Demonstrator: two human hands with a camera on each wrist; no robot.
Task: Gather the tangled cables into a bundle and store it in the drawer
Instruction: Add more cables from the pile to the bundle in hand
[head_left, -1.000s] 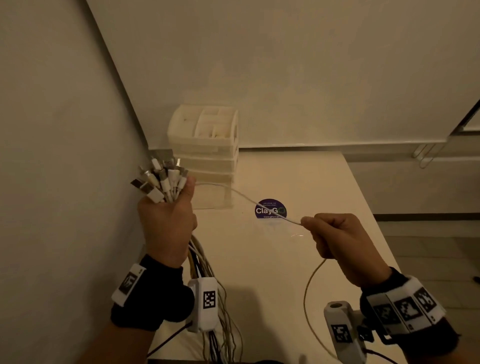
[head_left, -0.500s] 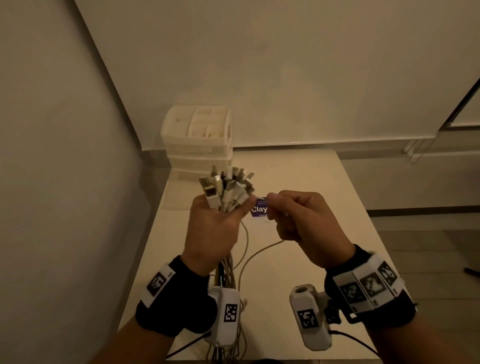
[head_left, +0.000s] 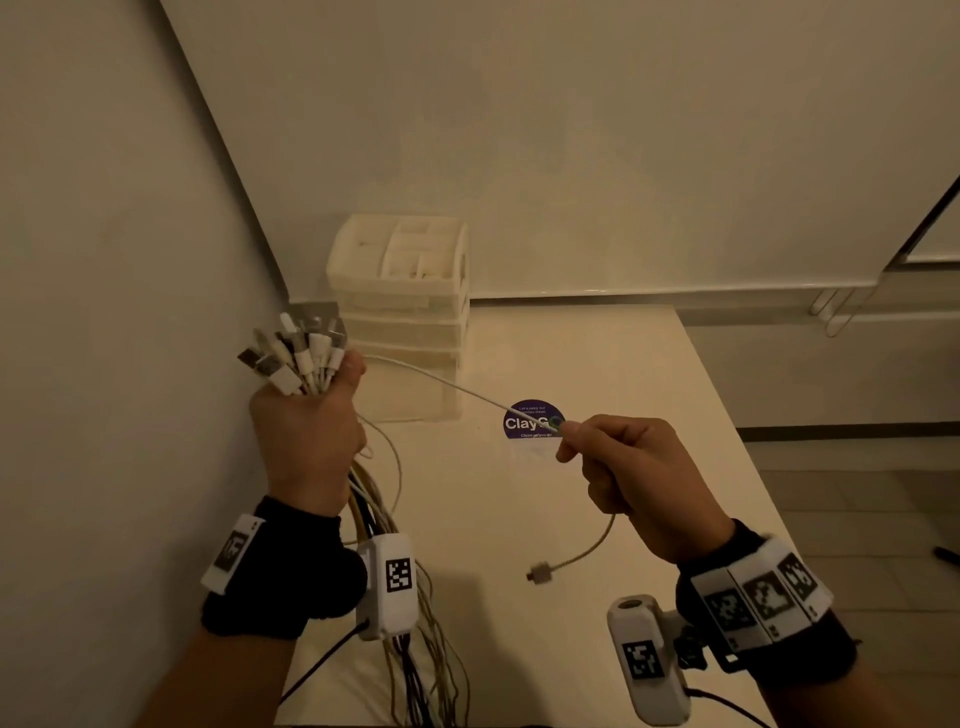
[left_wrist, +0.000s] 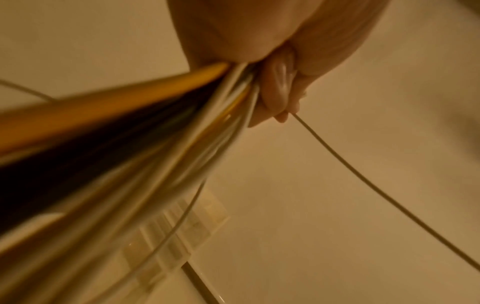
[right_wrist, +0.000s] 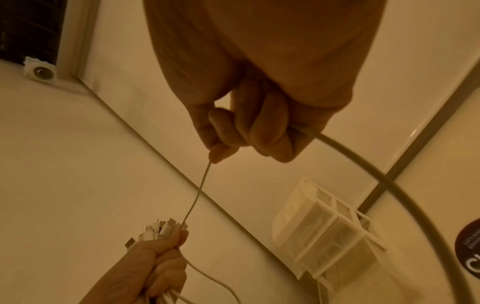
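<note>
L hand (head_left: 306, 436): my fist is closed tight round the bundle of thin white, beige and black cables (head_left: 363, 512), held upright at desk's left edge, near the wall. Plug ends, white w/ metal tips (head_left: 296, 351), fan out above thumb and forefinger; the rest of the bundle hangs down below the fist, past the wrist camera, over desk's near edge. L wrist view is blurred; I see fingers (left_wrist: 275, 96) curled round the strands, not much else.

R hand (head_left: 634, 473): thumb and forefinger pinch a single thin white cable (head_left: 447, 387), other fingers curled round the same cable lower down (R wrist view). Cable runs taut, slanting up-left from the pinch to the top of L fist, where it meets the plug ends. Its free tail drops out of the bottom of R hand and curves down to a small grey plug (head_left: 540, 574) at the desk surface; can't tell if plug touches or hangs just above.

Hands well apart, both raised above the white desk (head_left: 649, 374).

Further out: small white plastic drawer unit, stacked drawers, open compartmented top (head_left: 402, 312), at desk's far left corner against the wall; all drawers look closed from here. Round dark-blue "ClayGo" sticker (head_left: 527, 421) on the desk, between unit and R hand, partly behind R fingertips.
</note>
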